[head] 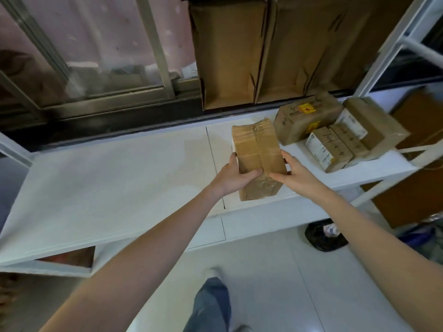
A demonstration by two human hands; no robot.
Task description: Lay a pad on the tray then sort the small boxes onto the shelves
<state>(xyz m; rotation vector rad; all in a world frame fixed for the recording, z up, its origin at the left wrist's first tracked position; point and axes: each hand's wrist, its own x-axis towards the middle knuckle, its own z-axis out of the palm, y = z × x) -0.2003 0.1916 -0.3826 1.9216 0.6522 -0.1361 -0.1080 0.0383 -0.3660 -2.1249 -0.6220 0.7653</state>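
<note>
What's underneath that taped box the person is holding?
The taped box, gripped by the left hand and right hand, sits over the white shelf. Its underside is hidden.

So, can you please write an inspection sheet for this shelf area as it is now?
Surface: white shelf, left part bare; a seam runs across the board.
Job's things: taped box held over the shelf; four boxes grouped at the right end.
Clutter: black bag on the floor.
Grippers: left hand and right hand grip the taped box from both sides.
Cables: nothing seen.
Surroundings: window behind; flattened cartons leaning upright; tiled floor.
</note>
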